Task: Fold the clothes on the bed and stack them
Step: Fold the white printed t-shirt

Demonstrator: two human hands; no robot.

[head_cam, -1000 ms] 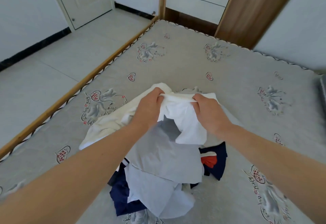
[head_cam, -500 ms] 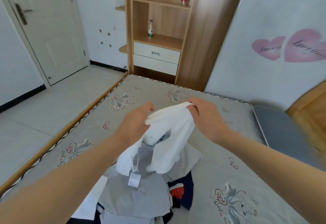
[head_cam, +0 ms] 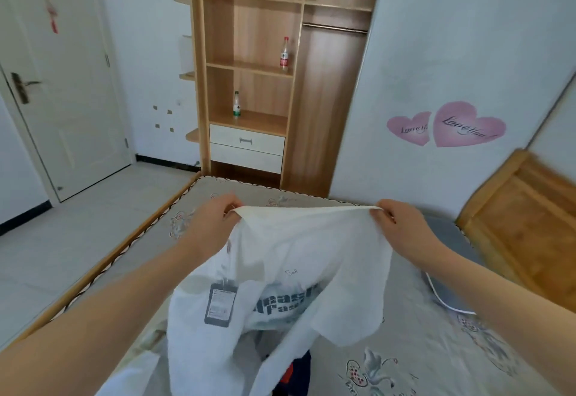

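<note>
- Two bare hands hold one white garment (head_cam: 290, 258) up over the bed (head_cam: 414, 345), stretching its top edge taut between them.
- The left hand (head_cam: 215, 224) has its fingers curled around the left end of that edge, thumb side pinching the cloth.
- The right hand (head_cam: 402, 224) pinches the right end the same way, fingers bent around the hem.
- Below the stretched edge the white garment hangs in loose folds; dark printed lettering shows through the fabric near its middle, mirrored and hard to read.
- A grey tag (head_cam: 219, 305) on a cord hangs against the left part of the cloth.
- Under the hanging garment, at the bottom of the view, lies more clothing: a dark blue piece with a red-orange patch (head_cam: 297, 374), mostly hidden by the white cloth.
- The mattress cover is grey with flower prints, and a wooden rail runs along its left side.
- A grey pillow (head_cam: 448, 289) lies on the bed to the right, just beside the wooden headboard (head_cam: 523, 224).
- Beyond the foot of the bed stands an open wooden wardrobe (head_cam: 258, 78) with two bottles on its shelves, one with a red cap (head_cam: 284, 53) above, one with a green label (head_cam: 237, 104) below.
- Two pink heart stickers (head_cam: 448, 124) are on the white wall, and a white door (head_cam: 59, 84) is at the left.
</note>
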